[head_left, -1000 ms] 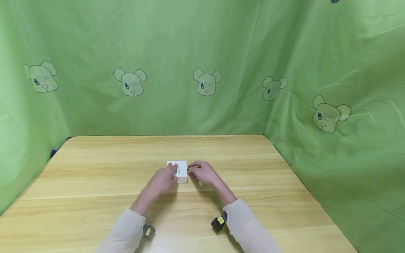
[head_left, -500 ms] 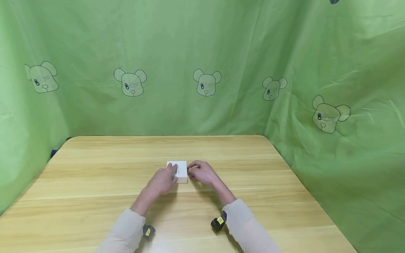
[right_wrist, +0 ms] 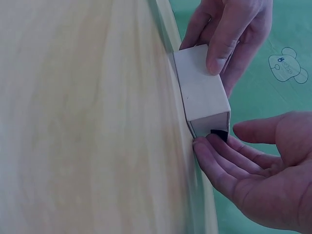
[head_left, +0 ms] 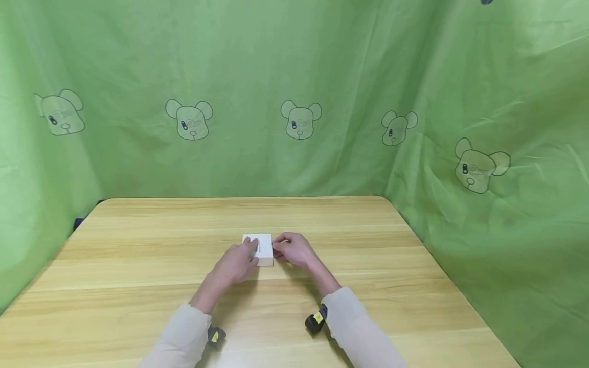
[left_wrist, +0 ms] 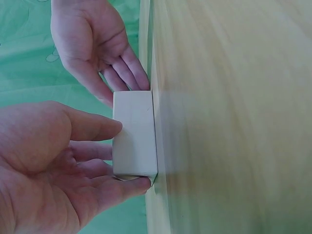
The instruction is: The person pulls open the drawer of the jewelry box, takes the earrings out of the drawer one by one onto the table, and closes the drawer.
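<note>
So the biggest thing here is one green curtain (head_left: 239, 56), hanging beyond both hands and round to either side of them. Next down is one wood-look counter (head_left: 331, 225), sitting under both hands. Then two pale sleeves (head_left: 179, 335), one behind each hand. Past the hands there are five bear-head outlines (head_left: 301, 122) printed on that curtain, spread from left to right. Hands, I count two: the left hand (head_left: 234, 263) has a proper hold on the box, thumb against the near side wall and the other fingers on the top and round the left end. The right hand (head_left: 296, 252) is at the opposite end, fingers fairly straight and touching there, and honestly I can't tell if it's pinching anything or just resting. The box itself, just one white box (head_left: 266, 249) with a bit of small dark print on top, lies flat on the counter, in the left hand's grip and right up against the right hand's fingertips. Two dark wrist gadgets (head_left: 315, 323) with yellow patches, one back at each wrist. Smallest of all is one black tab (right_wrist: 220, 133) poking from the box's end, right by the right hand's fingers
</note>
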The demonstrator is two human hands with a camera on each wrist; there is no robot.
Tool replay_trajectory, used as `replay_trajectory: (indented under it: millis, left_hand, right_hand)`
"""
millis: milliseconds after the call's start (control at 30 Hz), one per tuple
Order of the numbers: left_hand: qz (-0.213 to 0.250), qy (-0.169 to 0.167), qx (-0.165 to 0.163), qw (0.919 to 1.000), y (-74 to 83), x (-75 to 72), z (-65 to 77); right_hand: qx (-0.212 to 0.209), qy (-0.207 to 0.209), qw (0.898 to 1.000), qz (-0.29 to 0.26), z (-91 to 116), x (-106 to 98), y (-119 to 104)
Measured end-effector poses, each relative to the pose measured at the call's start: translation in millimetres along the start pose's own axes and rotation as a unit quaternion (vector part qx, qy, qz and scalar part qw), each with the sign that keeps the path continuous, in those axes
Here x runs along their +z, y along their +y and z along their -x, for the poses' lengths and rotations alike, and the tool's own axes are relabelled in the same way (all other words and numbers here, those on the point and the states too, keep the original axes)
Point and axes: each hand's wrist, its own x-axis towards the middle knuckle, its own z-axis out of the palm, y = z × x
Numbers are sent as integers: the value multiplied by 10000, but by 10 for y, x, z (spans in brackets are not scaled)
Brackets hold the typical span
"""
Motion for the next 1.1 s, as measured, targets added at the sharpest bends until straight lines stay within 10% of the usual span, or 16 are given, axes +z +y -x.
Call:
replay_trajectory:
  millis: [1100]
  left_hand:
    - [-467,-8,134,9988,-6,-24,-16]
  right_hand:
    - [162,133,9989,-415,-79,-14,67]
